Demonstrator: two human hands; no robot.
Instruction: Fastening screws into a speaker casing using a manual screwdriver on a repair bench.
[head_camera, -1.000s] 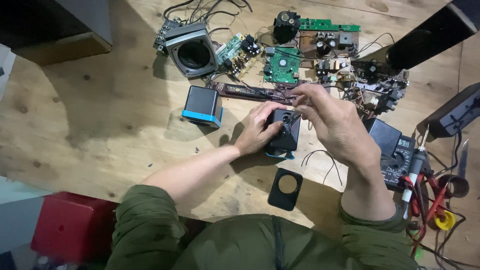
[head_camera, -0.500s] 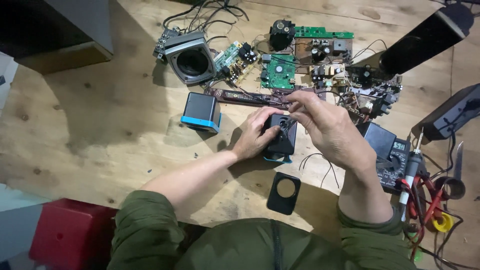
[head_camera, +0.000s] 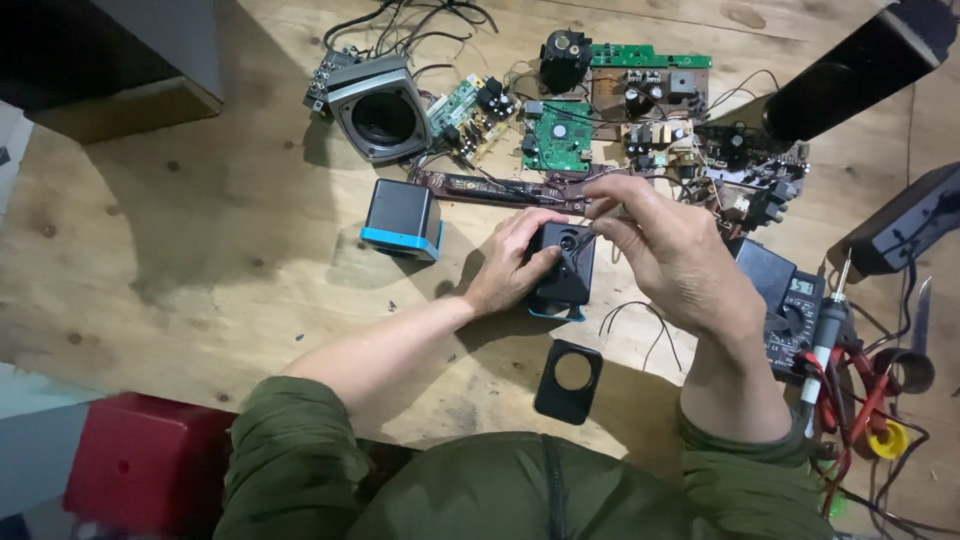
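We gripped the small black speaker unit (head_camera: 563, 268) with our left hand (head_camera: 510, 265), fingers clamped round its left side, on the wooden table (head_camera: 180, 250) just right of a blue-edged black cube (head_camera: 400, 217). Our right hand (head_camera: 670, 250) hovered over its top, fingertips pinched together; whether they held anything we could not tell

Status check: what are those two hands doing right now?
Left hand grips small black device. Right hand fingers above its top. Black faceplate lies loose nearby.
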